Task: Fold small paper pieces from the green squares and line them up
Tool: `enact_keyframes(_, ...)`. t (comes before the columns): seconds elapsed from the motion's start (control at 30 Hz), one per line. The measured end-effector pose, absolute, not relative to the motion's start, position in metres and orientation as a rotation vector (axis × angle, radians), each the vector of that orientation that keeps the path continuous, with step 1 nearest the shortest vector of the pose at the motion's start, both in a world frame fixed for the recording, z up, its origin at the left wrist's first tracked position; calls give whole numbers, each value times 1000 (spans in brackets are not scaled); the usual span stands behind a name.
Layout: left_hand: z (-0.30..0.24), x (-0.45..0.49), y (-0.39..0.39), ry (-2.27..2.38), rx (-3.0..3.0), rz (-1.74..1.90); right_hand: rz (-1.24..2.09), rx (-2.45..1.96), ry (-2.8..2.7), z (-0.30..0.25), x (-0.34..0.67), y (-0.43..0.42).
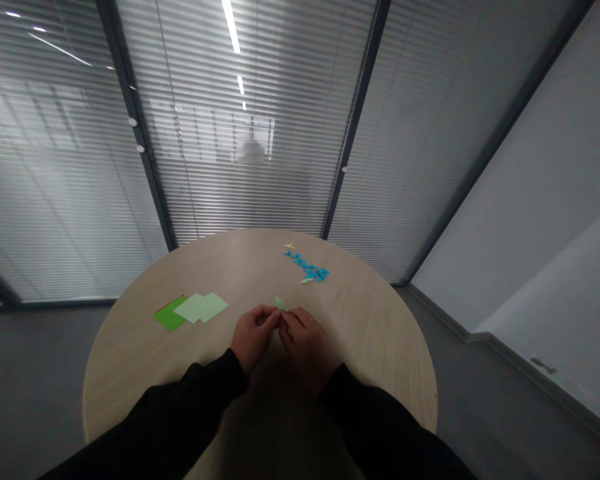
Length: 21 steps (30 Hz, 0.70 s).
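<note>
Narrow pinch: left hand (253,337) and right hand (305,350) hold a small pale-green folded paper piece (280,303) fingertip to fingertip above the round wooden table (380,347); green paper squares (193,310) and blue folded pieces (307,267) lie on its top.

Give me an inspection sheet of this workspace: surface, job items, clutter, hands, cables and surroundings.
Surface: round light wood table.
Job's things: small pale green folded paper piece, held at the fingertips of both hands.
Clutter: pale green paper squares overlapping a darker green sheet; strip of small blue paper pieces; small yellow paper piece.
Hands: left hand and right hand meet over the table, in black sleeves.
Cables: nothing seen.
Surroundings: glass partitions with blinds; grey floor.
</note>
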<state>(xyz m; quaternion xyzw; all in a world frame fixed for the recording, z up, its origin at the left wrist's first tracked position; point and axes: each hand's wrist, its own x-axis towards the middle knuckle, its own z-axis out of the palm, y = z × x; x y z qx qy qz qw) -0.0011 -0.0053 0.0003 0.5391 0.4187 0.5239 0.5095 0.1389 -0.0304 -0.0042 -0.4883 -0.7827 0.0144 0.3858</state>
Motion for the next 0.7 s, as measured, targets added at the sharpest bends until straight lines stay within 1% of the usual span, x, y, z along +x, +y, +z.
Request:
enact_keyframes(0.1, -2, -1, -4, 928, 1192, 1267, 141, -1174, -1933, 0, 142, -31)
enact_keyframes(0.2, -3, -3, -3, 896, 1184, 1265, 317, -1122, -1858, 5, 146, -32)
enact_keyframes(0.4, -3, -8, -4, 1018, 1478, 1206, 598, -1203, -1527, 4, 148, -25)
enact_keyframes(0.5, -2, -9, -5, 1087, 1642, 1175, 762, -1161, -1494, 1, 149, -22)
enact_keyframes(0.7, 3, -7, -8, 1127, 1804, 1153, 985, -1125, -1431, -2, 152, -18)
